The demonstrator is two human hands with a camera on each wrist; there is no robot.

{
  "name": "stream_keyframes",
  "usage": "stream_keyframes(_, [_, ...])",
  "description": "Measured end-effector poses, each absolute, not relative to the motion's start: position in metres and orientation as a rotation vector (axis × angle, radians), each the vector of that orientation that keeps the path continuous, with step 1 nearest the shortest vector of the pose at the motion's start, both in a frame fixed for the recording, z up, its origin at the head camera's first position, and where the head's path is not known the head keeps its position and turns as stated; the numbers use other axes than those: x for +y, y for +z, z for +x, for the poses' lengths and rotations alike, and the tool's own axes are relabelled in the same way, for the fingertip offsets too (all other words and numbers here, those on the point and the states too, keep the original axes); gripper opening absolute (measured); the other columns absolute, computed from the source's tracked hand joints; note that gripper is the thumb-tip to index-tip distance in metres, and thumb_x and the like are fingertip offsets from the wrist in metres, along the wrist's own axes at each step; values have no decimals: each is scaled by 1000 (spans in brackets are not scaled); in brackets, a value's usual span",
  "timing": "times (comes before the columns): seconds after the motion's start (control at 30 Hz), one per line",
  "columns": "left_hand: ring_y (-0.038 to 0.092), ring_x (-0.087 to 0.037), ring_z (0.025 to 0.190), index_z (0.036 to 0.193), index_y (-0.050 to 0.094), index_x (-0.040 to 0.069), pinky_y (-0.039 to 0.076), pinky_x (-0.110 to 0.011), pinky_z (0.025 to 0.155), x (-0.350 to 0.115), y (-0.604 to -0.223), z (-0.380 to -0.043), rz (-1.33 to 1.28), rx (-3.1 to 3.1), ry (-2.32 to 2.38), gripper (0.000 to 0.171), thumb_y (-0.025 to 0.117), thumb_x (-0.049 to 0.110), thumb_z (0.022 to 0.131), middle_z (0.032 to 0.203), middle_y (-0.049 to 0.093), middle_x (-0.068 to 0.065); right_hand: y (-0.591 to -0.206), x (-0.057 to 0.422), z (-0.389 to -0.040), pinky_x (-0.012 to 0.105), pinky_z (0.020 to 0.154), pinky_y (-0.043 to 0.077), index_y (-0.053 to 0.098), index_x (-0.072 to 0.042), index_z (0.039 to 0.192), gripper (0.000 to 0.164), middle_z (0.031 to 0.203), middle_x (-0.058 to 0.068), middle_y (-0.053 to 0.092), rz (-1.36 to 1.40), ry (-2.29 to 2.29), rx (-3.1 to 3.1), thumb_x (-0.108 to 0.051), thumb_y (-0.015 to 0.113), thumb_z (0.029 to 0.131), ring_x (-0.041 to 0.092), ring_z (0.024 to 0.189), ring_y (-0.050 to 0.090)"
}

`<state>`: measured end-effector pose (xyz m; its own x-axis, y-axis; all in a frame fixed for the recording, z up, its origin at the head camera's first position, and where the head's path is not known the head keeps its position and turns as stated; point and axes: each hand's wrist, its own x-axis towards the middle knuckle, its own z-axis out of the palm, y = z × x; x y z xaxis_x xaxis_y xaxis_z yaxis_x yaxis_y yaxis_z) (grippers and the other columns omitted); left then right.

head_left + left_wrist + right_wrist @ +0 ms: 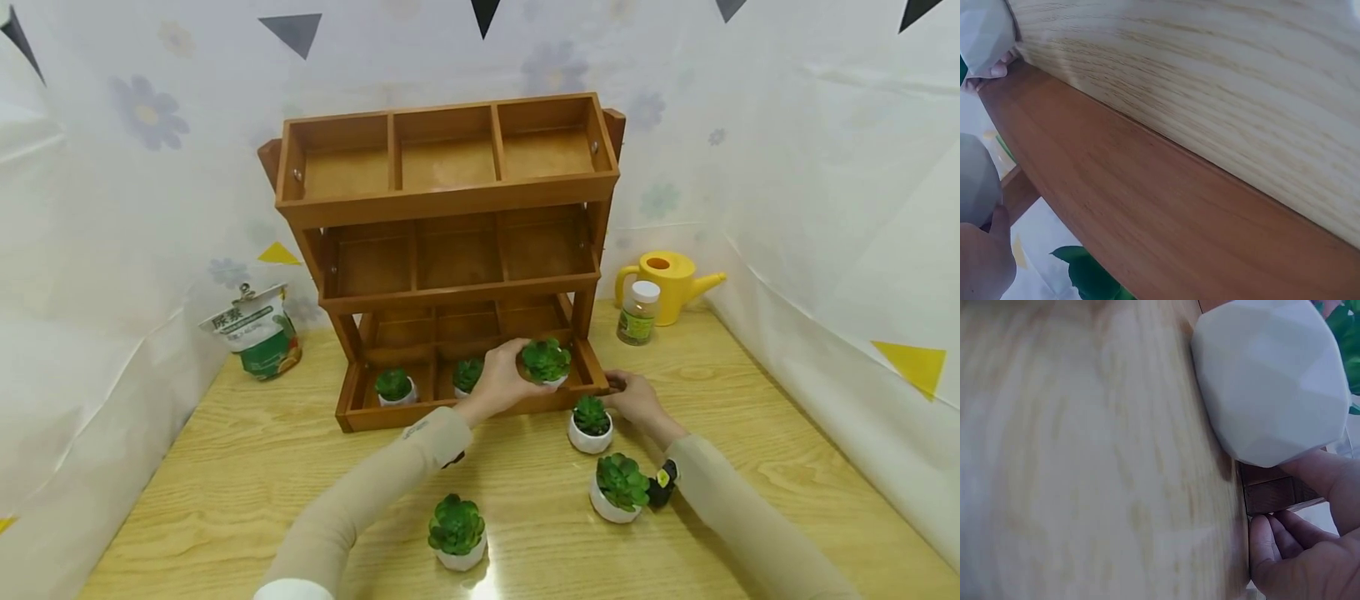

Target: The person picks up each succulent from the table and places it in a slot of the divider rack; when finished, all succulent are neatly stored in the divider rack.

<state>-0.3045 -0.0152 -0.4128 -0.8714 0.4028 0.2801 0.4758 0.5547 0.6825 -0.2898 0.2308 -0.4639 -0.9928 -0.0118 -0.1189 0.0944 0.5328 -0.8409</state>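
The left hand (498,382) pinches a potted succulent (546,362) between thumb and fingers, at the right compartment of the wooden shelf's (450,198) bottom tier; whether its pot touches the shelf I cannot tell; the right hand (633,400) has its fingers closed on the shelf's front right corner; a second succulent (393,386) and a third succulent (468,375) sit in the shelf's bottom left and middle compartments; three more succulents (591,423) stand on the table (225,500) before the shelf; right of it are a yellow watering can (678,287) and a bottle (637,321).
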Motion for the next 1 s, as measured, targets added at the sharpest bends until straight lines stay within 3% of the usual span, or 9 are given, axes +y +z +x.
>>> stream_keyframes(0.43, [51, -28, 125, 135, 51, 6, 43, -43, 103, -5, -419, -307, -695, -2754, -1240, 74, 84, 32, 73, 134, 56, -10, -464, 230, -288, 41, 92, 51, 40, 10, 139, 59, 137, 32, 46, 56, -1533, 2608, 4, 60, 84, 44, 124, 48])
stream_keyframes(1.0, [51, -28, 126, 135, 51, 5, 44, -41, 104, 6, -423, -317, -695, -2772, -1189, 77, 85, 32, 72, 135, 56, -11, -464, 232, -289, 43, 95, 49, 40, 10, 139, 60, 137, 31, 46, 68, -1527, 2609, 0, 65, 85, 43, 124, 49])
